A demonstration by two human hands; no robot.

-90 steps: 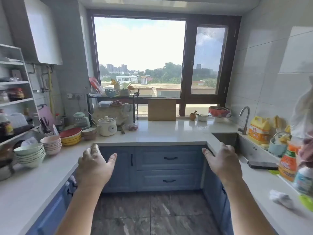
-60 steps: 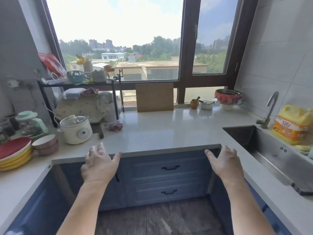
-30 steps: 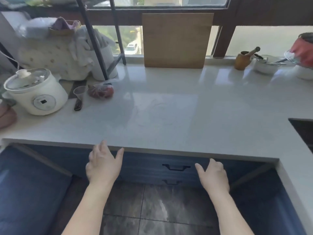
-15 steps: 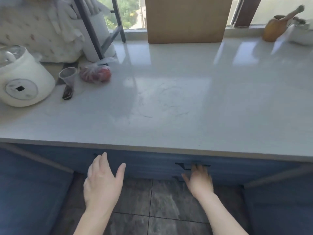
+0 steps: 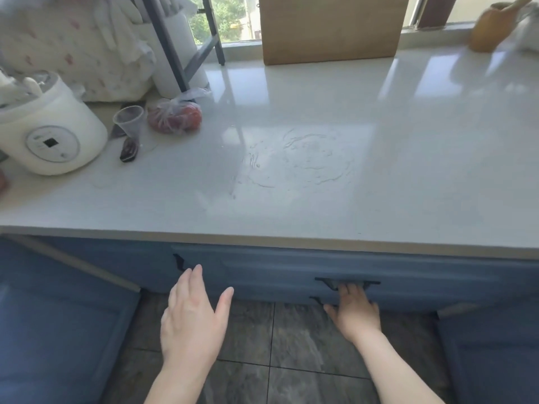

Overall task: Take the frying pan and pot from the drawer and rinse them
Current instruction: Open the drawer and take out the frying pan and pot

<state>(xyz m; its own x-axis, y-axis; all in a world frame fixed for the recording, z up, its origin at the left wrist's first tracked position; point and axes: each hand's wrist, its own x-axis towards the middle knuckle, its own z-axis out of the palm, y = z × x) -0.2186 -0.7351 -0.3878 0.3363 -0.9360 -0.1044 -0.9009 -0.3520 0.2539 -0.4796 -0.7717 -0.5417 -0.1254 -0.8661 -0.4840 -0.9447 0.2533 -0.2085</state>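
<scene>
The blue drawer front [image 5: 262,275] under the white countertop [image 5: 291,205] is closed, so the frying pan and pot are hidden. My right hand [image 5: 354,312] is at the drawers. Its fingertips tuck under the upper black handle [image 5: 367,283], and the hand covers most of the lower handle [image 5: 315,299]. My left hand [image 5: 192,319] hovers open with fingers spread in front of the drawer's left end, holding nothing.
On the counter's left stand a white rice cooker [image 5: 49,126], a clear plastic cup [image 5: 129,119] and a bag of red fruit [image 5: 175,118]. A wooden cutting board [image 5: 329,27] leans at the window. Blue cabinet fronts [image 5: 58,330] flank the tiled floor [image 5: 291,360].
I have come close to the counter and looked down. My right hand moved forward from the air onto the drawer handles. My left hand stayed open beside it.
</scene>
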